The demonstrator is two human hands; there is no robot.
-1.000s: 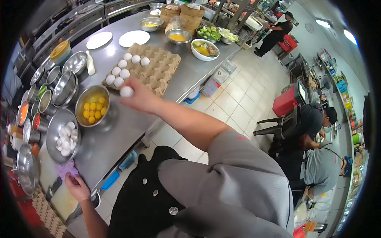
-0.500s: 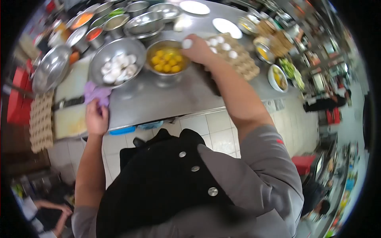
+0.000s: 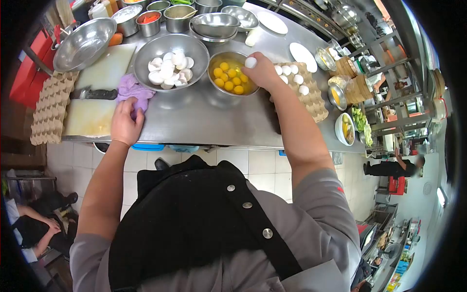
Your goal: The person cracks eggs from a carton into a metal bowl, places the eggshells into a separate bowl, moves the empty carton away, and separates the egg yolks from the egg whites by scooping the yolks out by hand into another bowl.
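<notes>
Right hand [image 3: 261, 71] partly hides egg [image 3: 250, 62].

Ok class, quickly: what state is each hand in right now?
Left hand: touching the purple cloth; whether it grips cannot be told.
Right hand: closed, holding a white egg.

Steel table [image 3: 209, 121]; pale tiled floor [image 3: 262, 163] at its near side; white wall [image 3: 416, 207] and lit lamp [image 3: 441, 196] beyond its right end.

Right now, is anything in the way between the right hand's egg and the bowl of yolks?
Nothing visible is in the way. The white egg in the right hand is at the right edge of the metal bowl; I can't tell if they touch.
</notes>
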